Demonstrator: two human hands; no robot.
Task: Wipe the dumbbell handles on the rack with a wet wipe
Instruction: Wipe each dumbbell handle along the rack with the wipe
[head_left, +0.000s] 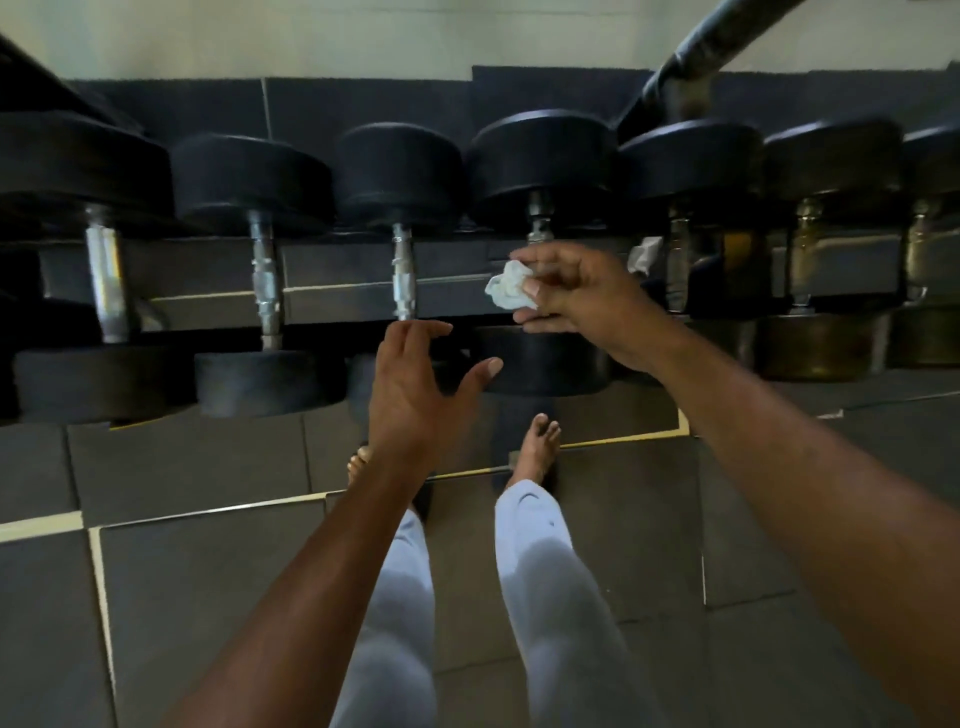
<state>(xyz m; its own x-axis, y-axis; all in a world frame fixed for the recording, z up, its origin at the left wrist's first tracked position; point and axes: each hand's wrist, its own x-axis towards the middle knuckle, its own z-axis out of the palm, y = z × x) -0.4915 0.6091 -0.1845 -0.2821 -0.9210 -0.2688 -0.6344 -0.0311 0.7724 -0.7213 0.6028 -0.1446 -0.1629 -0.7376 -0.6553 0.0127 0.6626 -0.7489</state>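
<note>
Pinching a crumpled wet wipe (508, 292) between thumb and fingertips, the right hand (576, 301) hovered just before a dumbbell handle (540, 221) on the rack (332, 296) — the left hand (415, 384) hung below, fingers spread, holding nothing.

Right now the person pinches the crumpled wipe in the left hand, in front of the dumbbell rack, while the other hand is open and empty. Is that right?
Not quite: the hands are swapped. In the head view the right hand pinches the crumpled wipe in front of the dumbbell rack, and the left hand is the open, empty one. The rest stands.
</note>
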